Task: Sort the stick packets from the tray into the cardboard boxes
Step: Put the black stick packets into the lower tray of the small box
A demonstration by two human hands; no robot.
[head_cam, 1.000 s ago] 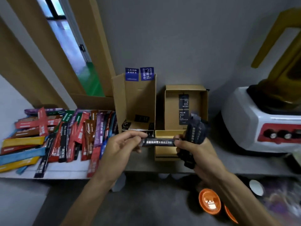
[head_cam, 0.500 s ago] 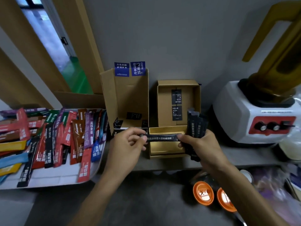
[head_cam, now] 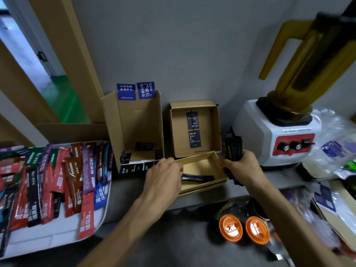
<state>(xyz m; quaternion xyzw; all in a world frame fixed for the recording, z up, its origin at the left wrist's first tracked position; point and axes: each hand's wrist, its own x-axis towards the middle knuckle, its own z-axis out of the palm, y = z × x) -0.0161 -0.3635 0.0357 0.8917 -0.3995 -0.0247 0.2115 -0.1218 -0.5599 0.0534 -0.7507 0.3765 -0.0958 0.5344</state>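
**In the shallow box (head_cam: 204, 166): one black packet (head_cam: 198, 178)**

My left hand (head_cam: 163, 176) is pinching that packet's end as it is lying inside. My right hand (head_cam: 242, 164) is clutching a bundle of black packets (head_cam: 232, 149) beside the box's right wall.

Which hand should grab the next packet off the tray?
Probably left. The left hand is nearer the tray; the right hand grips a bundle of black packets beside the small box.
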